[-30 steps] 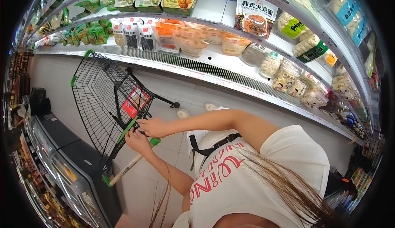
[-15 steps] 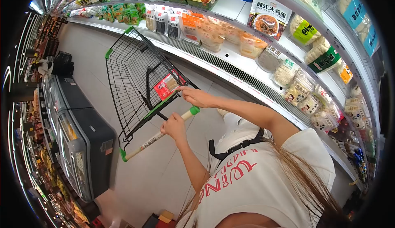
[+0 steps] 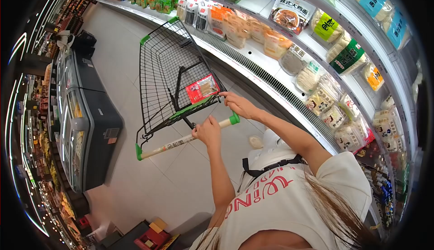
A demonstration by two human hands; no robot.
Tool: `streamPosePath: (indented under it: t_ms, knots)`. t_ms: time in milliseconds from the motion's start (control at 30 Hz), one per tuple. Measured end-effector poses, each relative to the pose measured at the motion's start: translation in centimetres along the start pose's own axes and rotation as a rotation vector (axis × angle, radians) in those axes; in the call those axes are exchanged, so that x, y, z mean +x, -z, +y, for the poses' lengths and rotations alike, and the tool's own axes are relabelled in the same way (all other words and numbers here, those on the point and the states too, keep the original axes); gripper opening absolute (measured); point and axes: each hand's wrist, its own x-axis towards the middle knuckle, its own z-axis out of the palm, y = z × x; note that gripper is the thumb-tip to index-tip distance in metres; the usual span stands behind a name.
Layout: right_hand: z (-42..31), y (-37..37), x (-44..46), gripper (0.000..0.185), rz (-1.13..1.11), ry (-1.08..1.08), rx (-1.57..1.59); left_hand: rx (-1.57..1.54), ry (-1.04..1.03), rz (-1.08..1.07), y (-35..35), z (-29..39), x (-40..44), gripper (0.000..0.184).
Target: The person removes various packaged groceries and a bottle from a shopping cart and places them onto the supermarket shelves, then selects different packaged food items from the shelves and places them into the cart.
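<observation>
- So the thing being handled is a black wire shopping cart (image 3: 156, 69). It's on the pale floor (image 3: 172, 182), just left of the shelf unit (image 3: 255, 58), basket on the far side and handle bar (image 3: 181, 141) on the near side.
- Left grip (image 3: 208, 131): looks curled around the handle bar, right of its middle.
- Right grip (image 3: 240, 106): fingers up at the near right corner of the basket, past the bar. Honestly can't tell if they're closed on the frame or only touching it.
- Weight: I see just one red packet (image 3: 202, 89) in there, lying near the green strip (image 3: 194, 107) on the near rim, so I'd guess it rolls pretty light.
- Stiffness: the wire mesh looks rigid, nothing that should sag or break, though thin wires would probably dig into your fingers.
- Slip: the bar looks smooth, so maybe a bit slick with damp palms.
- Where to grab, imo: both palms on the bar, spread toward its ends. Tugging one corner would likely swing the whole thing round, and the shelf unit is near on the right.
- The packet looks light and flat; I'd pick it up by an edge.
</observation>
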Motion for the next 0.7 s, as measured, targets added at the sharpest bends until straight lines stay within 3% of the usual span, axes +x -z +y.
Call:
streamPosePath:
  t_ms: [233, 433, 700]
  knots:
    - [-1.4, 0.5, -8.3, 0.014, -0.087, 0.036, -0.165, -0.014, 0.056, 0.040, 0.4, 1.7, -8.5, 0.031]
    - [-2.0, 1.0, -15.9, 0.016, -0.047, 0.042, -0.125, -0.076, 0.191, 0.050, 0.3, 4.4, -15.4, 0.011]
    - [-2.1, 3.0, -25.6, 0.015, 0.041, 0.190, -0.262, -0.036, 0.302, 0.045, -0.6, 8.6, -24.9, 0.010]
